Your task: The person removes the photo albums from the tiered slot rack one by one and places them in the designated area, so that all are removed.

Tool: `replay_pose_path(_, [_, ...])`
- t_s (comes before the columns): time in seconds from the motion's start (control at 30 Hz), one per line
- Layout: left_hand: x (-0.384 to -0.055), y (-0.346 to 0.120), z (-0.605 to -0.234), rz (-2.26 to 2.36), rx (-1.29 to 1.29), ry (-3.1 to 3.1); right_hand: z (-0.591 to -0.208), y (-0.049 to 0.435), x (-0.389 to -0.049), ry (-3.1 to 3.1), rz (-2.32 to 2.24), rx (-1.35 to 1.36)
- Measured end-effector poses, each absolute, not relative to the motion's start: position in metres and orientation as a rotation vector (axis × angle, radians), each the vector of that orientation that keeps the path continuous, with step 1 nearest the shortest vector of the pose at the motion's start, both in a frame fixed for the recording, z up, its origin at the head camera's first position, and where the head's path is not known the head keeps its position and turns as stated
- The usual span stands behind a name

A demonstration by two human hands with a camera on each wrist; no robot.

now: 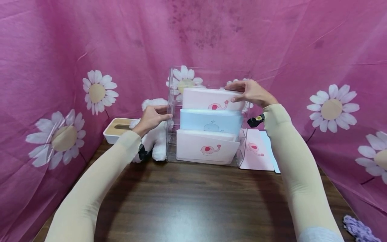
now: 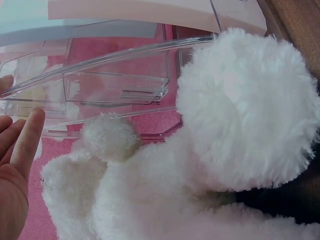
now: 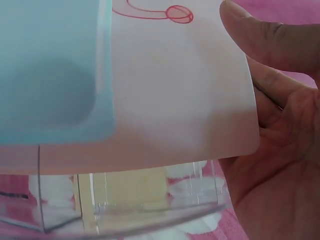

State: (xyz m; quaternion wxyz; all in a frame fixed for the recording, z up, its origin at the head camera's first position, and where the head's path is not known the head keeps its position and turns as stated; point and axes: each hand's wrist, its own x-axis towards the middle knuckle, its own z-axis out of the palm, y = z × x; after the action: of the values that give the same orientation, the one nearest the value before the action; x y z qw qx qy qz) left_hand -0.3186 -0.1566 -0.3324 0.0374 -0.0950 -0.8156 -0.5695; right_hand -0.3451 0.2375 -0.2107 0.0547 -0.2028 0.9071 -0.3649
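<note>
A clear plastic tiered rack (image 1: 170,134) stands upright on the table. In its top tier, my right hand (image 1: 252,92) pinches a pink elephant-print booklet (image 1: 196,99) by its right edge, thumb in front and fingers behind. The right wrist view shows that thumb (image 3: 270,40) at the booklet's edge. A blue whale-print booklet (image 1: 196,119) sits in the middle tier and another pink elephant-print booklet (image 1: 190,146) in the lowest. My left hand (image 1: 151,117) grips the rack's left side, its fingers (image 2: 27,145) and thumb on either side of the clear panel.
Against the rack's left side stands a white fluffy plush toy (image 1: 158,143), with a white tissue box (image 1: 110,136) with a wooden lid behind. Pink (image 1: 257,161) and blue flat pieces (image 1: 269,144) lie right of the rack. Purple knitted material (image 1: 359,228) is at the front right.
</note>
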Motion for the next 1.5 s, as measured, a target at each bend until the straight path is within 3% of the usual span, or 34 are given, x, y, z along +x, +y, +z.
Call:
replay_pose_path(1.0, [-0.319, -0.158, -0.334, -1.755, -0.29, -2.51, -0.223, 0.225, -0.347, 2.768, -1.242, -0.664])
replay_pose_path(1.5, [-0.319, -0.159, -0.333, -1.731, -0.288, -2.528, -0.222, 0.214, -0.35, 2.912, -1.155, -0.53])
